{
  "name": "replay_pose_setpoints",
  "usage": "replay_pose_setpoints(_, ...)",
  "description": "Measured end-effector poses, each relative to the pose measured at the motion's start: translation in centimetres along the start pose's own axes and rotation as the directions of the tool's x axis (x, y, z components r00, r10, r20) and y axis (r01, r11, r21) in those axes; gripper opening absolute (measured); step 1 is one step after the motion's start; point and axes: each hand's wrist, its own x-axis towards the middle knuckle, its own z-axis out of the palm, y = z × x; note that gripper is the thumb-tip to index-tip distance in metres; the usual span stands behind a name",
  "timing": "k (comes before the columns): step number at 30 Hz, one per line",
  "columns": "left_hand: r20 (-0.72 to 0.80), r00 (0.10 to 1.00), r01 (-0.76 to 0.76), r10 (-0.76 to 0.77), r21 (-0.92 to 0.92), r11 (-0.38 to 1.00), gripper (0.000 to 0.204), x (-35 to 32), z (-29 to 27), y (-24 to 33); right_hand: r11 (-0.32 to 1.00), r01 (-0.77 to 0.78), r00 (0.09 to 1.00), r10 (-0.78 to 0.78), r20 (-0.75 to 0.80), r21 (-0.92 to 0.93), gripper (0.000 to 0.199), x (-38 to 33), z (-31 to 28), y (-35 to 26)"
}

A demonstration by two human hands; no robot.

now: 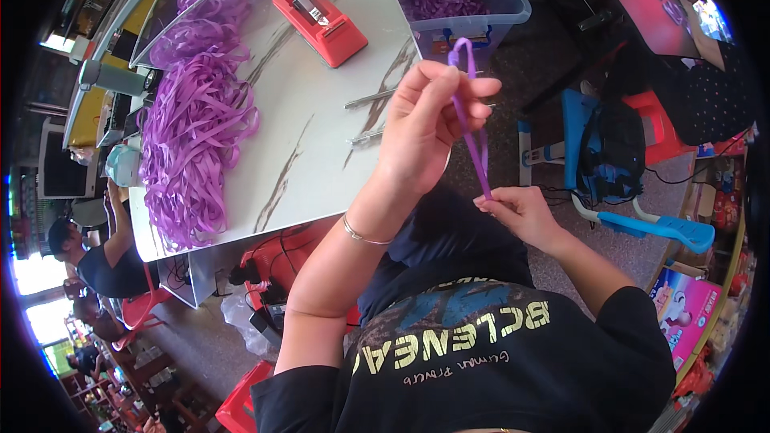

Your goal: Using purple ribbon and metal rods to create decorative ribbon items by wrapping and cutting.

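Note:
A narrow purple ribbon (pixel 484 180) is stretched between my two hands, beyond the table's right edge. My left hand (pixel 425 120) pinches its upper part between thumb and forefinger, the other fingers curled loosely. Above that pinch the ribbon bends into a small loop, with a thicker purple bit beside the thumb that I cannot make out. Lower down and to the right, my right hand (pixel 525 215) pinches the bottom end, where two strands meet. Behind my left wrist, two thin metal rods (pixel 370 99) jut out over the table, their far ends hidden.
A big heap of purple ribbons (pixel 196 148) covers the left of the marbled table (pixel 297 156). A red tape dispenser (pixel 333 36) stands farther back. At the right edge is a clear plastic bin (pixel 509 16) holding small purple pieces. A blue-and-white stool (pixel 573 132) stands right.

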Motion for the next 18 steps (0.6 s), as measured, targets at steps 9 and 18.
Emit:
replay_pose_setpoints(9, 0.002, 1.000, -0.016, 0.016, 0.079, 0.997, 0.010, -1.3, -1.2, 1.6, 0.901, -0.018, 0.973, -0.085, -0.216, -0.433, 0.015, -1.0, -2.4, 3.0)
replay_pose_setpoints(18, -0.010, 0.994, 0.112, -0.112, 0.175, 0.978, 0.009, -2.5, -2.3, 1.0, 0.625, -0.063, 0.838, -0.390, -0.382, -0.778, 0.013, 0.6, -7.2, 4.4)
